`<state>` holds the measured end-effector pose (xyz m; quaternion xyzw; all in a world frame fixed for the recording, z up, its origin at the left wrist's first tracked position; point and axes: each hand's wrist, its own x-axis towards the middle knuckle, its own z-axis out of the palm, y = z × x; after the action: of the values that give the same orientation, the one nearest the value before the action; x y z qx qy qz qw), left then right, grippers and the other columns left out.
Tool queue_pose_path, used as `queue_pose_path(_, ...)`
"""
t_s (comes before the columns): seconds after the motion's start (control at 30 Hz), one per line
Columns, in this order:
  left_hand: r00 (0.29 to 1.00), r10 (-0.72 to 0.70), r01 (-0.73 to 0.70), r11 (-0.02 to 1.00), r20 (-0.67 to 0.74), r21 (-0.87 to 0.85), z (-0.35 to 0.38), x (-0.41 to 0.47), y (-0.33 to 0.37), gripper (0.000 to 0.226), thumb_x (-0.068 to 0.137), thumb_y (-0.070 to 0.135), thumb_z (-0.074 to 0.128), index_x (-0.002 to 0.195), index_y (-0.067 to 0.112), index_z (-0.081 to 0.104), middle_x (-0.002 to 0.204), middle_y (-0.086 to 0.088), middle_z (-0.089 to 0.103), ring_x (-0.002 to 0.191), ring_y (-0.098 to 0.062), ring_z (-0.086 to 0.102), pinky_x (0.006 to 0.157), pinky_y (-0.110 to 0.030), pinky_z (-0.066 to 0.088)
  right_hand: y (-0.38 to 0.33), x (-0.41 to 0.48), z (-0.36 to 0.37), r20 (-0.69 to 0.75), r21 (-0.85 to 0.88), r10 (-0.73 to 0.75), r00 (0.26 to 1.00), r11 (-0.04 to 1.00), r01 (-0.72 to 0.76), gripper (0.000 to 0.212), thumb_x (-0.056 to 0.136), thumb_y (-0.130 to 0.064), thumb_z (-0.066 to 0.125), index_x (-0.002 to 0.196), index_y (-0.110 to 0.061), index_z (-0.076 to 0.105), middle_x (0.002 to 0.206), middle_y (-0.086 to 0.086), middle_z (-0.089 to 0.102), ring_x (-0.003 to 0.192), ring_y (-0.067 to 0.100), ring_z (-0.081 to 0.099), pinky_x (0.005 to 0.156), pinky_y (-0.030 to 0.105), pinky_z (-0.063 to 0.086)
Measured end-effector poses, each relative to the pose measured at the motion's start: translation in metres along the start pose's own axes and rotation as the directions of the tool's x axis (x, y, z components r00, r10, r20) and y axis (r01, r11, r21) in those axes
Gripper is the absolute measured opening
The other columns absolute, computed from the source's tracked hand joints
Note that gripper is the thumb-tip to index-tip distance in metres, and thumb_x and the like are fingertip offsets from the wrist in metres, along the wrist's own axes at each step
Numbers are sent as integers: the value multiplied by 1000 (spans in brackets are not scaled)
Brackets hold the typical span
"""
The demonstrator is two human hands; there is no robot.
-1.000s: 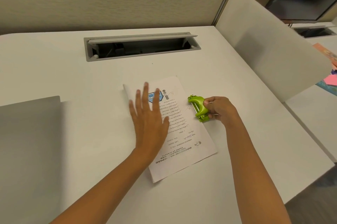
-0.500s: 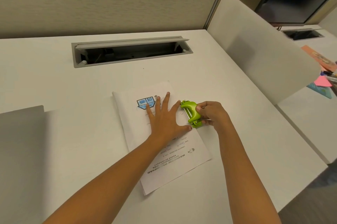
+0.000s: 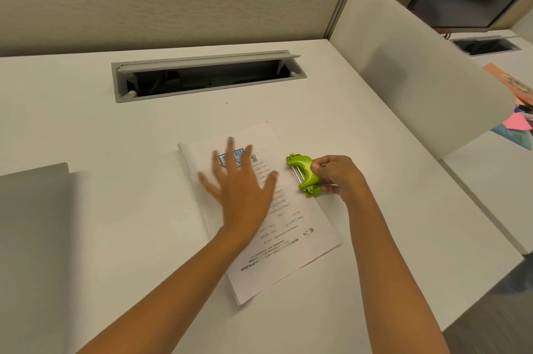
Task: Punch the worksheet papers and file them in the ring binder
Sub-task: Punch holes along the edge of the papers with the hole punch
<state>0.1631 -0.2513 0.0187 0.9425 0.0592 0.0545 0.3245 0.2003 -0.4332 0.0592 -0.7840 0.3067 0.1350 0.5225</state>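
Your right hand (image 3: 337,177) pinches the green hole punch (image 3: 304,174) at the right edge of the worksheet papers (image 3: 291,238) on the table (image 3: 144,128), your left hand (image 3: 242,189) spread, blurred, over them.
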Motion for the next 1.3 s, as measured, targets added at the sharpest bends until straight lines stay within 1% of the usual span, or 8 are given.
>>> queue_pose_path(0.07,970,-237,241,969,-58,62,-19,-8,-10,78,82,51,58,145,20,23,158,-9,1,143,-38,0,109,-63,1,0,0,0,0,5,0,1000,1000,0,5,89,-6,62,88,-11,63,91,19,63,77,33,60,65,34,54)
queue_pose_path(0.13,897,-440,437,897,39,72,-35,-10,-14,87,83,48,59,147,14,11,155,-15,0,140,-41,7,108,-60,15,0,0,0,-2,0,-2,1000,1000,2,6,89,-6,62,88,-11,64,91,19,63,78,34,61,70,37,56)
queue_pose_path(0.27,797,-571,590,806,200,-53,-47,-10,-10,84,89,34,57,147,5,4,146,-20,17,129,-39,28,100,-47,35,0,-1,1,3,0,-4,1000,1000,4,9,90,-6,62,83,-13,63,91,20,63,73,33,61,67,36,55)
queue_pose_path(0.4,796,-542,604,746,269,-281,-47,-7,-11,44,94,12,43,132,-2,26,129,-19,39,107,-37,51,81,-41,47,-1,-1,1,-8,-11,3,1000,1000,-3,10,89,-7,62,82,-14,64,93,20,64,78,34,61,81,45,55)
queue_pose_path(0.53,835,-491,550,747,247,-374,-45,-8,-20,7,100,11,36,105,7,32,99,-7,46,83,-25,48,67,-34,40,-1,-2,1,-16,-21,19,1000,1000,-19,11,90,-9,62,82,-16,64,92,18,65,78,32,60,67,35,53)
queue_pose_path(0.8,864,-447,496,676,232,-545,-32,-13,-37,11,101,14,35,111,17,38,103,1,51,86,-22,53,59,-28,41,-2,-2,1,-18,-16,30,999,999,-31,13,89,-7,61,81,-16,64,92,17,65,79,32,61,73,38,55)
queue_pose_path(1.07,891,-398,448,697,218,-560,-29,-14,-47,25,100,15,35,126,16,40,108,3,51,94,-23,53,79,-35,45,-2,-1,0,-31,-54,29,999,998,-30,18,89,-7,62,75,-18,64,86,16,65,71,30,60,60,31,52)
queue_pose_path(1.3,893,-399,445,706,210,-551,-28,-17,-48,29,101,15,35,130,16,38,111,0,51,96,-24,52,84,-37,47,-6,-1,-1,-27,-78,45,999,996,-47,22,87,-5,61,71,-18,64,82,14,63,72,29,56,55,28,46)
